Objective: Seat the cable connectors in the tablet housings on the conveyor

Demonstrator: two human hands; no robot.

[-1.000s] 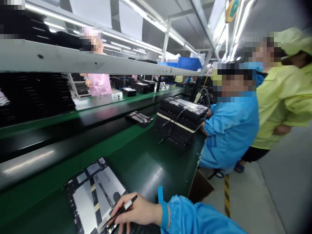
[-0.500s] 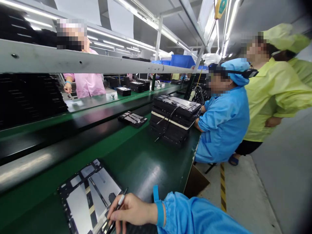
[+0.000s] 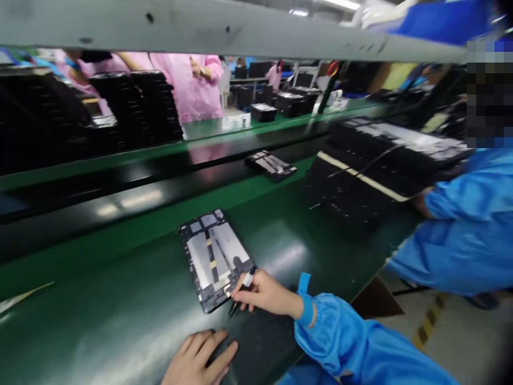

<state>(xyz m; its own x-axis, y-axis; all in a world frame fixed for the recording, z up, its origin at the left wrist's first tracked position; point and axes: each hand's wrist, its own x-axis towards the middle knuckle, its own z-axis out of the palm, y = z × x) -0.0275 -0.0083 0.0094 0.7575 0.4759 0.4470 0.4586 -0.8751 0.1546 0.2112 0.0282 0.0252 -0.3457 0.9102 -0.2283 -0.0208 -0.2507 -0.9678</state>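
Observation:
An opened tablet, its silver interior and dark flex cables facing up, lies on the green bench. My right hand, with a blue wrist strap, is at the tablet's lower right corner. Its fingers pinch black tweezers with a white band; the tips point down beside the tablet's edge. My left hand rests on the bench below the tablet, palm down, fingers stretched out and holding nothing.
Another opened tablet lies farther back. At the right stands a dark stack of tablets with a cable, beside a co-worker's blue sleeve. Dark stacks line the far left. A metal beam crosses above.
My view has swung left and down, so the tablet and right hand appear nearer the middle. My left hand has come into sight. The tweezers stay in my right hand.

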